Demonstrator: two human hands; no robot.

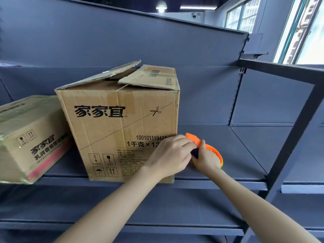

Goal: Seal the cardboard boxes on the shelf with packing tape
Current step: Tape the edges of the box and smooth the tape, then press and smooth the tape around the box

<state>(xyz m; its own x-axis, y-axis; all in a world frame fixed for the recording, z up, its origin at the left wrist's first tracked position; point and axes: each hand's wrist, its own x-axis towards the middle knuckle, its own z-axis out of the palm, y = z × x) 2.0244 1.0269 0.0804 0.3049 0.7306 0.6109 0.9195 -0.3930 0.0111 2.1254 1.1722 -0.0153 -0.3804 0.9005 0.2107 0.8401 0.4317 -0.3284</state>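
Head view, tall box: a tall cardboard box (121, 127) is stood upright on the dark shelf (228, 155), its printed front turned toward the camera. The top flaps (138, 76) are left unsealed, one raised at the back left, one lying tilted at the right.

Head view, low box: a second, flatter box (26, 137) is laid just left of the tall one, its long axis running from front left to back right. Whether the two touch cannot be told.

Head view, tape dispenser: an orange tape dispenser (213, 151) is held just beside the tall box's lower right corner, above the shelf board. Its long axis is tilted, the pointed orange end (192, 138) aimed up and left toward the box, the round part lying lower right.

Head view, right hand: the right hand (207, 159) is wrapped around the dispenser's body, thumb on top.

Head view, left hand: the left hand (172, 155) is curled over the dispenser's front end, fingertips pinched at something small there; what is pinched cannot be made out.
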